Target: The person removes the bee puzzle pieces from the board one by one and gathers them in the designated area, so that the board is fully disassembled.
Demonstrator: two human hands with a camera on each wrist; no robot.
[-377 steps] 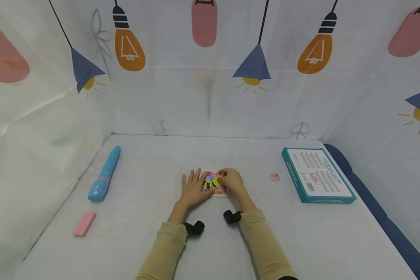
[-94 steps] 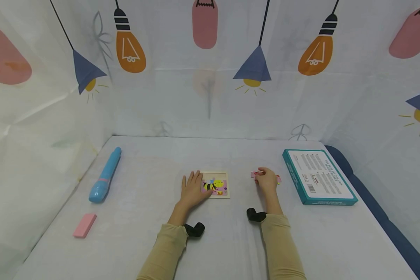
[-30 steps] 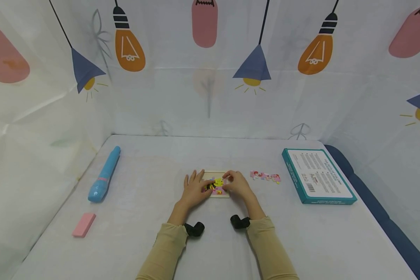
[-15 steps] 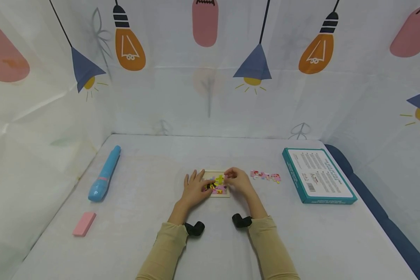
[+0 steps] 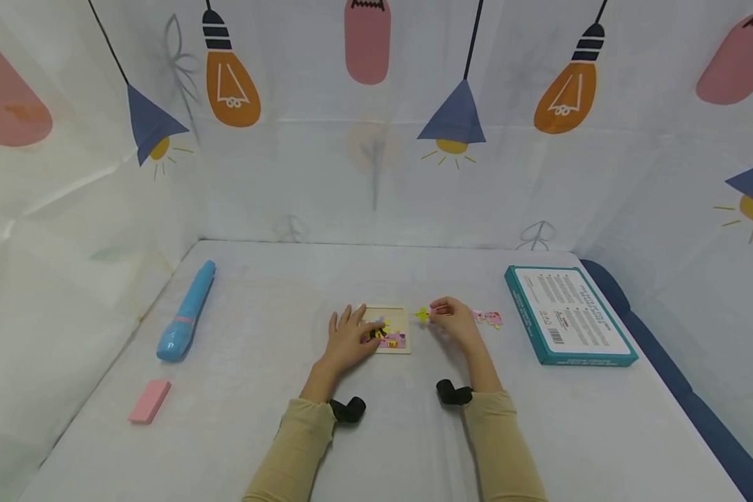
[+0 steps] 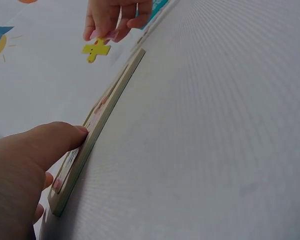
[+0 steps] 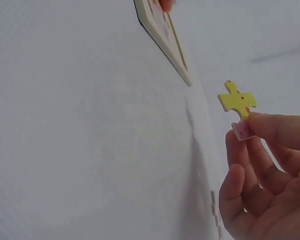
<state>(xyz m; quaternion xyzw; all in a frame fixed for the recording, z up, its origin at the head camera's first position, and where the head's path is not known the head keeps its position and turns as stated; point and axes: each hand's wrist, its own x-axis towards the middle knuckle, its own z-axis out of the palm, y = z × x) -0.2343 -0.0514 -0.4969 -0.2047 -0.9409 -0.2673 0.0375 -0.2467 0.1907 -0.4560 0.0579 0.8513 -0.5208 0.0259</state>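
Puzzle frame (image 5: 392, 312): pale wood, flat on the desk (image 5: 213, 446) near the centre of the frame of view; its upper strip and the right part of its middle row are bare.
Seated pieces (image 5: 393, 342): black-and-yellow striped artwork and pink ground, in the lower part of the puzzle frame, partly covered by a thumb.
Left hand (image 5: 349, 339): fingers spread and fairly straight beside the puzzle frame's left side, thumb reaching across to rest on the seated pieces; it appears to steady them rather than grasp.
Right hand (image 5: 454, 323): thumb and fingertips closed in a pinch on one end of the yellow puzzle piece (image 7: 237, 100), just right of the puzzle frame and apart from it.
Yellow puzzle piece: raised off the desk, with pink at its held end; whether that pink belongs to it or to a joined neighbour I cannot tell.
Loose pieces (image 5: 489, 318): pink row right of centre, partly behind the right hand.
Step in hand: probably handling and orienting one piece outside the puzzle frame.
Next move: seems to call for turning the piece to suit its neighbours and lowering it level, wherever it goes, with the left thumb keeping the seated pieces from shifting.
Surroundings: teal-edged box (image 5: 574, 314) at right, pink eraser (image 5: 150, 402) at lower left.
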